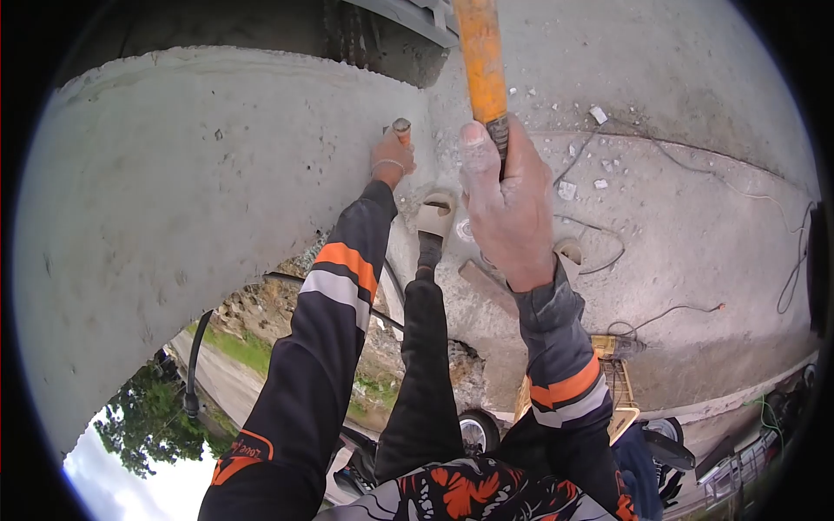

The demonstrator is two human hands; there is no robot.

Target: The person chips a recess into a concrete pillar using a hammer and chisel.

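Observation:
My left hand (393, 162) is closed around a chisel (401, 128) with an orange shank and a dull, blunt struck end, close to the grey concrete wall (200, 165). The chisel's tip is hidden. Nearer the camera, my right hand (511, 204) grips an orange-handled hammer (482, 61) by the dark end of its handle, thumb laid along it. The hammer's head lies beyond the top of the view. Pale dust coats the right hand.
Broken concrete bits (567, 190) and a dark cable (621, 247) lie on the concrete floor at right. My sandalled foot (434, 217) stands below the chisel. A short plank (488, 288) and a yellow power tool (617, 347) are lower down.

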